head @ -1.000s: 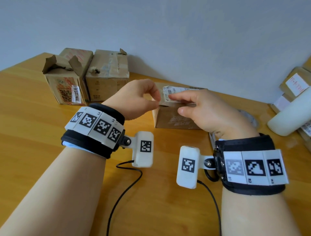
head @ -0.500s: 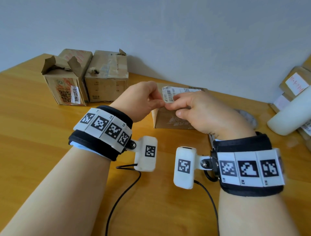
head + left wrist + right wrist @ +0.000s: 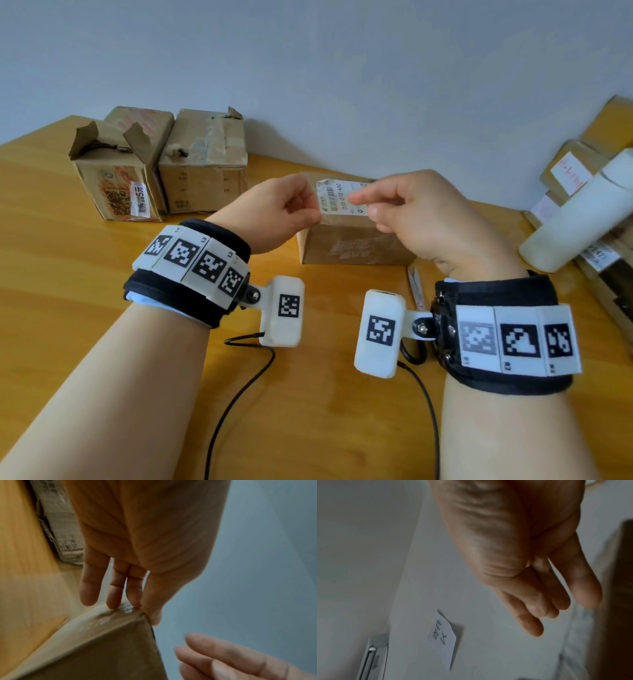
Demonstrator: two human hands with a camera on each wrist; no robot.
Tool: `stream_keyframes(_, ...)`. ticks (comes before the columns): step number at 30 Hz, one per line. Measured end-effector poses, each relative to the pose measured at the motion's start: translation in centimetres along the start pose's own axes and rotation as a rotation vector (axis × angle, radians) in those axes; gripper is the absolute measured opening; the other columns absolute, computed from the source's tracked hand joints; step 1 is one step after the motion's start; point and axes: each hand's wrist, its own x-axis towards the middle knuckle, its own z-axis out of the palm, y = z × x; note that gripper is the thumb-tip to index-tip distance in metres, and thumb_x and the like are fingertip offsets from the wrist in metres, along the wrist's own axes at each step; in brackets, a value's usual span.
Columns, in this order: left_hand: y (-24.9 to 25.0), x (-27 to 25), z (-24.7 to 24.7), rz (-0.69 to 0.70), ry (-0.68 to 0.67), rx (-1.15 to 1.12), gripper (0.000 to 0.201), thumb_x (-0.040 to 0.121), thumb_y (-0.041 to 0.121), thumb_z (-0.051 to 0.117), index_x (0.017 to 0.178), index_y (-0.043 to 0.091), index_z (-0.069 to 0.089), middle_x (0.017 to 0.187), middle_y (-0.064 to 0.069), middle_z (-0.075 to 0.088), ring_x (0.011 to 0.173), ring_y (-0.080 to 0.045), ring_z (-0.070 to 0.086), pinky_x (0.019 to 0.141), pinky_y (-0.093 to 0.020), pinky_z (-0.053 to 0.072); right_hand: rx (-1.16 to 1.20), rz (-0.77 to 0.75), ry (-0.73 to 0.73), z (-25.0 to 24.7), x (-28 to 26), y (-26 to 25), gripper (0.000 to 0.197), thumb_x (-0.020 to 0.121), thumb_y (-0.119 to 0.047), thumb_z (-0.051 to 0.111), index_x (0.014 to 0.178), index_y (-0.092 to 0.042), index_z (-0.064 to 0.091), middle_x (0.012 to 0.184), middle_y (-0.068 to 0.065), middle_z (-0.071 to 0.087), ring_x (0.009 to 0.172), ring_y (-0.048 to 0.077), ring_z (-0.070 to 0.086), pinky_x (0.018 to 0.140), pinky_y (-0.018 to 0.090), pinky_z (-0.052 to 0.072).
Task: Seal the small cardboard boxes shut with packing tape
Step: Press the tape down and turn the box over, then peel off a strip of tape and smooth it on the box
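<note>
Two hands are working at the top of a small cardboard box.

The small cardboard box point(image 3: 352, 240) is standing on the wooden table point(image 3: 68, 274), in front of the person, between both hands. The left hand point(image 3: 274, 212) is pinching the left top corner of the box, where a white shipping label point(image 3: 342, 200) is lying. The right hand point(image 3: 421, 216) is hovering over the label with relaxed fingers, holding nothing. Two other boxes point(image 3: 161, 164) are standing behind, at the left, near the wall. Scissors point(image 3: 416, 284) are lying just beside the box.
</note>
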Motion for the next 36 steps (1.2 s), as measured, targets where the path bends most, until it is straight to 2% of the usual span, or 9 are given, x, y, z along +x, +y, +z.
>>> stream_keyframes(4,0.4,-0.1,0.1,-0.017,-0.031,-0.025,0.012,0.089,0.029,0.069,0.096,0.026,0.059,0.096,0.004,0.063,0.091,-0.013,0.061,0.072,-0.024,0.048,0.071,0.09,0.173,-1.7,-1.2,0.4,0.028,0.102,-0.015,0.06,0.094,-0.037,0.076,0.11,-0.01,0.074,0.094,0.011,0.071,0.087,0.035,0.061)
stream_keyframes(10,0.9,-0.1,0.6,-0.049,0.097,-0.07,0.014,0.084,0.018,0.077,0.075,0.021,0.066,0.088,0.006,0.068,0.089,-0.015,0.064,0.08,-0.036,0.055,-0.088,0.285,0.079,-3.1,-3.5,1.6,0.024,0.101,-0.014,0.061,0.104,-0.034,0.074,0.115,-0.004,0.071,0.108,0.016,0.066,0.1,0.043,0.056)
stream_keyframes(13,1.8,-0.1,0.5,-0.011,0.113,0.077,0.013,0.082,0.015,0.078,0.074,0.018,0.069,0.088,0.008,0.058,0.086,-0.015,0.058,0.072,-0.03,0.049,-0.265,0.458,0.035,-4.5,-4.0,2.7,0.024,0.096,-0.007,0.062,0.113,-0.015,0.077,0.11,0.01,0.073,0.105,0.027,0.07,0.097,0.046,0.058)
stream_keyframes(16,2.4,-0.5,-0.1,0.009,0.059,0.173,0.007,0.082,0.017,0.079,0.081,0.02,0.073,0.086,0.012,0.056,0.078,-0.003,0.051,0.063,-0.021,0.037,-0.468,0.566,-0.112,-4.8,-4.8,3.5,0.038,0.094,-0.019,0.067,0.131,-0.01,0.067,0.105,0.011,0.07,0.099,0.03,0.069,0.089,0.041,0.058)
stream_keyframes(19,2.1,-0.9,-1.1,-0.059,-0.034,0.16,0.019,0.082,0.02,0.08,0.096,0.031,0.075,0.097,0.011,0.062,0.085,0.0,0.052,0.075,-0.027,0.04,-0.636,0.616,-0.245,-4.3,-5.7,4.2,0.05,0.092,-0.041,0.072,0.132,-0.012,0.063,0.096,0.005,0.068,0.09,0.023,0.067,0.086,0.039,0.056)
stream_keyframes(23,1.6,-1.3,-1.9,-0.135,-0.161,0.145,0.042,0.087,0.015,0.075,0.113,0.048,0.068,0.103,0.016,0.064,0.095,-0.006,0.056,0.087,-0.033,0.04,-0.671,0.628,-0.352,-3.5,-6.0,5.2,0.035,0.088,-0.044,0.077,0.093,-0.012,0.065,0.093,0.003,0.066,0.085,0.021,0.064,0.086,0.039,0.056)
stream_keyframes(29,1.3,-0.9,-1.9,-0.131,-0.204,0.165,0.045,0.091,0.017,0.07,0.119,0.052,0.065,0.111,0.012,0.063,0.105,-0.014,0.056,0.092,-0.034,0.04,-0.725,0.519,-0.239,-3.9,-5.8,3.4,0.032,0.102,-0.019,0.057,0.133,-0.013,0.06,0.092,-0.002,0.054,0.077,0.014,0.052,0.061,0.025,0.039)
stream_keyframes(32,1.2,-0.5,-1.7,-0.114,-0.157,0.27,0.038,0.088,0.036,0.072,0.099,0.071,0.062,0.12,0.009,0.056,0.113,-0.025,0.051,0.102,-0.049,0.043,-0.539,0.399,-0.067,-5.2,-6.3,0.4,0.016,0.104,-0.022,0.057,0.107,-0.009,0.065,0.098,0.007,0.061,0.085,0.021,0.058,0.065,0.031,0.042)
stream_keyframes(36,1.7,-0.4,-1.5,-0.032,-0.076,0.303,0.024,0.09,0.035,0.069,0.102,0.055,0.069,0.128,0.01,0.051,0.124,-0.026,0.039,0.108,-0.053,0.036,-0.135,0.253,0.032,-4.9,-6.0,-3.2,0.01,0.104,-0.033,0.058,0.106,-0.026,0.064,0.103,-0.004,0.065,0.078,0.017,0.07,0.067,0.034,0.053)
